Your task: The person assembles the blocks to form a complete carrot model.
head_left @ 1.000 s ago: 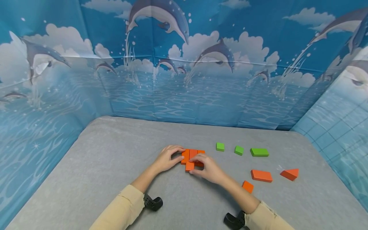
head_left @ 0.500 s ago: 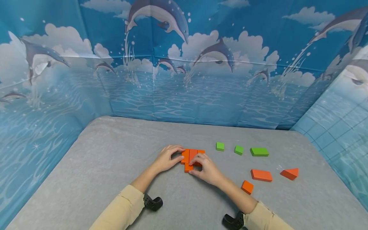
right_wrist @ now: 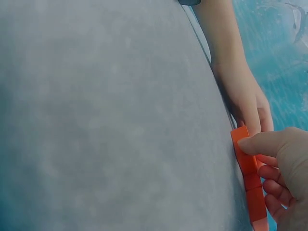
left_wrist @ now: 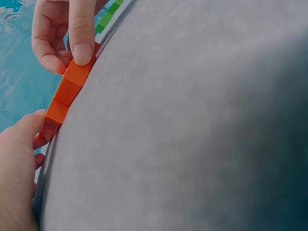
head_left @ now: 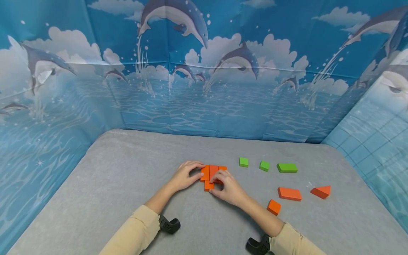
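Orange blocks lie side by side in a row (head_left: 214, 170) on the grey cloth, with a smaller orange block (head_left: 208, 186) against their near side. My left hand (head_left: 185, 176) holds the left end block (head_left: 205, 173), thumb at its near corner and index finger at its far corner. With thumb and fingers, my right hand (head_left: 232, 188) pinches the small near block, partly covering the row's right end. In the left wrist view the right thumb (left_wrist: 83, 52) presses on an orange face. The right wrist view shows that thumb against the small block (right_wrist: 241, 139).
Right of the hands lie an orange cube (head_left: 273, 207), a long orange block (head_left: 289, 193) and an orange triangular block (head_left: 321, 191). Farther back are two small green blocks (head_left: 243, 162) and a longer green block (head_left: 287, 168). A dolphin-print curtain (head_left: 197, 106) rises behind the grey table.
The small near block has shifted slightly left and toward the person, with the right hand on it. Since half a second ago both hands stay nearly still.
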`<action>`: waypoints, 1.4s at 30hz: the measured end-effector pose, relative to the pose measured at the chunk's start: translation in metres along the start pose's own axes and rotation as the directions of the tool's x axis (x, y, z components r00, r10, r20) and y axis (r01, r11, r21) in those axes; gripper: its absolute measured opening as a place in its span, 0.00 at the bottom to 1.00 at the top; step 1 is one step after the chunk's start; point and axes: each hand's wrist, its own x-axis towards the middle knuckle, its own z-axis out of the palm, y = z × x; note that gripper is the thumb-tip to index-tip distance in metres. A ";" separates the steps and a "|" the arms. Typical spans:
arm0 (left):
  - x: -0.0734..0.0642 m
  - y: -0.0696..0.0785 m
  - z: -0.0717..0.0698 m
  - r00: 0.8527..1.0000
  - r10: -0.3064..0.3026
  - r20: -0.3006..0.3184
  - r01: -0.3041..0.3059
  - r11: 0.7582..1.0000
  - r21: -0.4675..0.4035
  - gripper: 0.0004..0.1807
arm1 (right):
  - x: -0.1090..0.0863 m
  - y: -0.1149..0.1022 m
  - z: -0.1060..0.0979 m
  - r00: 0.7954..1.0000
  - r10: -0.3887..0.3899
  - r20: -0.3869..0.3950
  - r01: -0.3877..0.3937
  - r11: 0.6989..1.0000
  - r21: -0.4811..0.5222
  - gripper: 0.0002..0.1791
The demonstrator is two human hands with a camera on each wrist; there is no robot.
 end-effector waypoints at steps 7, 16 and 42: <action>0.000 0.001 0.000 1.000 -0.001 0.000 0.001 1.000 -0.001 0.17 | -0.001 0.001 0.001 1.000 -0.005 -0.006 0.005 1.000 -0.002 0.12; -0.001 0.001 0.000 1.000 0.002 0.007 -0.001 1.000 -0.006 0.17 | 0.000 0.003 -0.010 0.999 -0.027 -0.029 0.031 0.992 0.125 0.15; 0.000 0.001 0.000 1.000 0.004 0.006 -0.004 1.000 -0.011 0.17 | -0.109 0.038 -0.093 0.929 0.309 -0.204 -0.317 0.949 -0.003 0.18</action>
